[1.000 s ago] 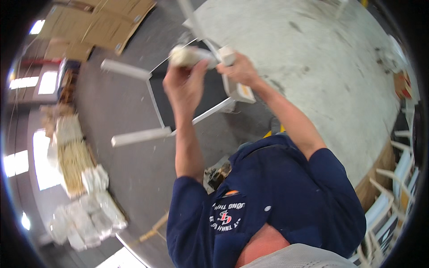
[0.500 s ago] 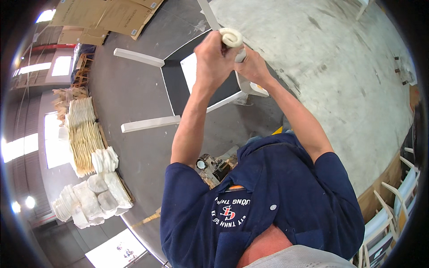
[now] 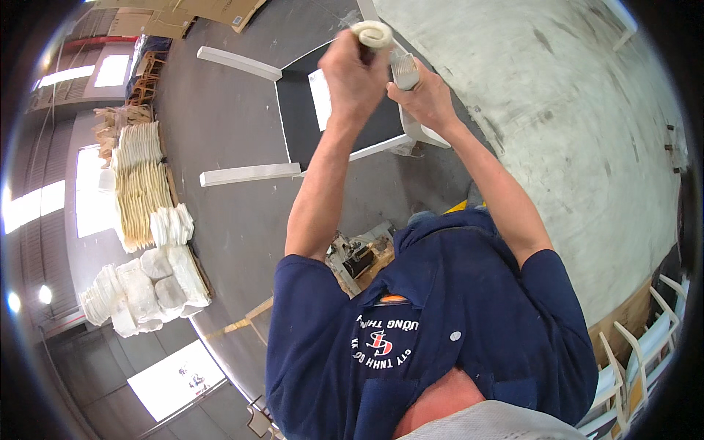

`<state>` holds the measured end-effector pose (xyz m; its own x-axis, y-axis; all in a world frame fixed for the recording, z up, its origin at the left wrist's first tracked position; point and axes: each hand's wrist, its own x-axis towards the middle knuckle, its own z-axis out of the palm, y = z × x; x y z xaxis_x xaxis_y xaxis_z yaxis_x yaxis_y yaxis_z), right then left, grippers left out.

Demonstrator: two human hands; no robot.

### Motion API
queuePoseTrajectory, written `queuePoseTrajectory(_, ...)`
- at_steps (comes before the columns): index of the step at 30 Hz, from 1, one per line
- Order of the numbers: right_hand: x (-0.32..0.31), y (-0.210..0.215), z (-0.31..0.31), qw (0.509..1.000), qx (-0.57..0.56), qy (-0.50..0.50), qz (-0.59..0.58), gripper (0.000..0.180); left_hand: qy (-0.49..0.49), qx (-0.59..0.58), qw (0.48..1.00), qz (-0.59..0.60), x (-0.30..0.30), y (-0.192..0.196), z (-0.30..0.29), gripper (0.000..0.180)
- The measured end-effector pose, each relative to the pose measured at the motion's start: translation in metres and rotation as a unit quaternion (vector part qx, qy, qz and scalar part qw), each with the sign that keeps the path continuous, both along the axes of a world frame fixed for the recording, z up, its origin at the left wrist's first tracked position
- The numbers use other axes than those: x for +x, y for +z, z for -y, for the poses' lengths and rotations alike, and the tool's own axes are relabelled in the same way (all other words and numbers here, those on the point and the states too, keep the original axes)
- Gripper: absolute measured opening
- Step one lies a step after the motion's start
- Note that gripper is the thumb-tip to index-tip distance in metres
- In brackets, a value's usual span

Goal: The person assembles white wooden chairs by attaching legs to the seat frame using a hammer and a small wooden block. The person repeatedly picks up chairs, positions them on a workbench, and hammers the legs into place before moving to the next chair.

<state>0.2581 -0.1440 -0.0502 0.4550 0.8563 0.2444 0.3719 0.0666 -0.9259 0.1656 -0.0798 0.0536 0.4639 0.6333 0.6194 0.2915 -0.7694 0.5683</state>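
Observation:
My left hand [image 3: 352,81] is closed around a cream roll of foam-like sheet [image 3: 372,34], whose coiled end faces up. Close beside it, my right hand [image 3: 427,97] grips the upper end of a white leg [image 3: 405,72] with a ribbed-looking end. Beneath both hands is an upturned chair-like frame [image 3: 293,92] with a black underside and a white sheet of paper [image 3: 320,95] on it. More white legs, such as a nearer leg [image 3: 249,174] and a farther leg [image 3: 238,63], stick out to the left. My forearms hide part of the frame.
Stacked white and cream padded pieces [image 3: 143,198] stand along the left. Cardboard boxes [image 3: 213,9] lie at the far left. White chair frames [image 3: 631,352] line the lower right. Below my left forearm, a tool-like object [image 3: 359,260] is partly hidden.
Both hands have shifted slightly up in the picture and drawn a little apart, so the white leg's end shows more. The left hand still holds the roll.

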Motion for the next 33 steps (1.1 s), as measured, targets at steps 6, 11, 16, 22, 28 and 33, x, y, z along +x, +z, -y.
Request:
queuePoseTrajectory(6, -0.005, -0.001, 0.005, 1.0, 0.01, 0.01, -0.006, 0.04, 0.031, 0.008, 0.999, 0.027, -0.015, -0.015, 0.018, 0.022)
queuePoseTrajectory(11, -0.001, 0.004, 0.008, 0.998, -0.014, 0.039, -0.049, 0.038, 0.132, -0.06, 0.976, 0.159, -0.091, -0.01, 0.004, 0.016)
queuePoseTrajectory(16, -0.005, -0.013, -0.006, 0.989, 0.031, 0.09, -0.117, 0.027, 0.369, -0.101, 0.893, 0.236, -0.2, -0.001, 0.04, 0.018)
queuePoseTrajectory(22, 0.01, -0.023, -0.005, 0.988, 0.052, 0.092, -0.111, 0.016, 0.487, 0.024, 0.847, 0.211, -0.319, 0.034, 0.013, 0.023)
queuePoseTrajectory(28, 0.0, -0.018, -0.001, 0.977, 0.066, 0.123, -0.162, 0.017, 0.564, 0.042, 0.825, -0.003, -0.367, 0.03, -0.041, 0.032)
queuePoseTrajectory(33, -0.005, -0.014, -0.002, 0.974, 0.085, 0.128, -0.167, 0.019, 0.593, 0.064, 0.801, -0.05, -0.393, 0.034, -0.068, 0.026)
